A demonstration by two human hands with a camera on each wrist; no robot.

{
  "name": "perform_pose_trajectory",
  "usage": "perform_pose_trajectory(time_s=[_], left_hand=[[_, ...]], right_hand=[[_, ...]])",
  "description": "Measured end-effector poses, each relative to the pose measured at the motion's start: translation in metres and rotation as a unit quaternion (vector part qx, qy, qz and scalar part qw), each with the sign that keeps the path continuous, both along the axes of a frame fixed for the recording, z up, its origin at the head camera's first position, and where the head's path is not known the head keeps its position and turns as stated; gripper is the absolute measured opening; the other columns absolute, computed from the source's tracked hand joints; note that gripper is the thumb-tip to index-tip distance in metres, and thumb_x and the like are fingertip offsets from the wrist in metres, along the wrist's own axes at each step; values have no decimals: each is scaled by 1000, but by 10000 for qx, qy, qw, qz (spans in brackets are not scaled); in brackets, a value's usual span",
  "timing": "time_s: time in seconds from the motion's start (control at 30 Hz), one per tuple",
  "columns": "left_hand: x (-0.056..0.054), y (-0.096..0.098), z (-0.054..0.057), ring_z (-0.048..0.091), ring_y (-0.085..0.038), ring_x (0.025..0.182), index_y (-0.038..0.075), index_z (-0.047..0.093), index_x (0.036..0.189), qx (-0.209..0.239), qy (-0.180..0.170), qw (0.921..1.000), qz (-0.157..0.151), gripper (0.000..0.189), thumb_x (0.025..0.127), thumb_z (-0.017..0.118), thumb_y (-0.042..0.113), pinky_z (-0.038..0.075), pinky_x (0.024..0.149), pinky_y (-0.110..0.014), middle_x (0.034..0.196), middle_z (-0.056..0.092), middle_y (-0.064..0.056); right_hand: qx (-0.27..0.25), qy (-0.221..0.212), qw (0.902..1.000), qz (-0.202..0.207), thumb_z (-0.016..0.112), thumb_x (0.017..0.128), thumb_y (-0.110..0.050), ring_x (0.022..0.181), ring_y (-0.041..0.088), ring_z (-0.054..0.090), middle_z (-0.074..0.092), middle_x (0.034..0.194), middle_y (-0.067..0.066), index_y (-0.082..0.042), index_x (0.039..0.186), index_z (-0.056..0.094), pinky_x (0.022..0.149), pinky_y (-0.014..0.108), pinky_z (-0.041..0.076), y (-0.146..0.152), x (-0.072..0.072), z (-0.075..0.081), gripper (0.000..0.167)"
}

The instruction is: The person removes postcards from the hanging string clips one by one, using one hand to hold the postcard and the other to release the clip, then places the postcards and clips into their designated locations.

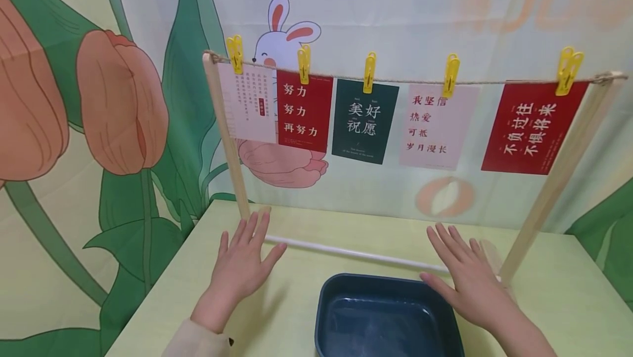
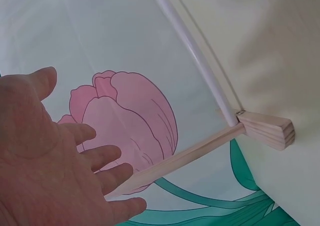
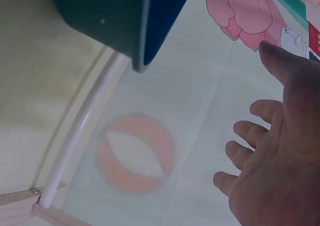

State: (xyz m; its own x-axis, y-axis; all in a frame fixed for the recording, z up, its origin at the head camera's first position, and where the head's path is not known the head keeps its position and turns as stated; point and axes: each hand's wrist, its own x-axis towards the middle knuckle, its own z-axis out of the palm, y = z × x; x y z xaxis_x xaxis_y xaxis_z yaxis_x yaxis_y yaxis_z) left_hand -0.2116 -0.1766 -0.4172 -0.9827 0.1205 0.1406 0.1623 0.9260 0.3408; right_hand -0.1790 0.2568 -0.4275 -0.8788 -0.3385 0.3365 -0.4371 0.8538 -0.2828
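My left hand (image 1: 240, 263) hovers over the table's left part with fingers spread and nothing in them. On the other side my right hand (image 1: 467, 277) is held the same way, its thumb overlapping the rim of a dark blue basin (image 1: 386, 281) in the head view. Beyond both hands a twine line (image 1: 341, 77) runs between two wooden posts. Several cards hang from it by yellow clothespins (image 1: 369, 72): a pale text card (image 1: 249, 107), a red card (image 1: 304, 110), a dark green card (image 1: 365, 145), a pink card (image 1: 432, 126) and another red card (image 1: 534, 126).
A white rod (image 1: 356, 254) joins the feet of the left post (image 1: 229, 143) and right post (image 1: 554, 197). A wooden foot (image 2: 265, 128) shows in the left wrist view. Behind stands a backdrop (image 1: 386, 11) printed with tulips and a rabbit.
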Motion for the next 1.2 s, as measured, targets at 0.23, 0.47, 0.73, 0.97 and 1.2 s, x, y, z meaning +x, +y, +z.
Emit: perform_pose_trajectory(time_s=[0.23, 0.47, 0.73, 0.97, 1.2], left_hand=[[-5, 3, 8, 18, -45, 162, 10, 21, 171, 185, 109, 9998, -53, 82, 110, 47, 57, 8, 128, -72, 176, 21, -20], [-13, 7, 19, 21, -44, 161, 7, 21, 170, 697, 176, 9973, -119, 79, 111, 48, 52, 12, 128, -70, 175, 23, -21], [-23, 6, 26, 24, -42, 161, 4, 21, 170, 1084, 313, 9935, -125, 78, 112, 49, 49, 15, 128, -69, 174, 25, -21], [-28, 4, 32, 26, -44, 160, 5, 20, 170, 1303, 288, 9910, -90, 79, 112, 47, 51, 21, 127, -68, 175, 24, -20], [-33, 4, 39, 24, -39, 162, 10, 17, 172, 1696, 242, 9852, -68, 80, 112, 44, 56, 26, 127, -65, 176, 24, -17]], right_hand=[[-126, -178, 9996, 157, 73, 99, -47, 162, 43, 19, 30, 173, 19, -15, 170, 31, 129, 69, 11, -10, -6, 9, 88], [-221, -77, 9987, 459, 75, 100, -42, 162, 43, 21, 29, 174, 16, -14, 169, 32, 127, 71, 16, -24, -10, 22, 86], [-152, -89, 9978, 642, 74, 100, -44, 162, 41, 20, 28, 175, 15, -14, 169, 31, 128, 70, 16, -42, -16, 45, 87], [-49, 25, 9959, 907, 72, 101, -43, 164, 38, 19, 28, 175, 12, -13, 170, 29, 129, 67, 14, -59, -21, 64, 86], [39, 193, 9934, 1129, 73, 101, -41, 163, 36, 20, 28, 176, 9, -12, 169, 30, 130, 66, 14, -75, -27, 83, 86]])
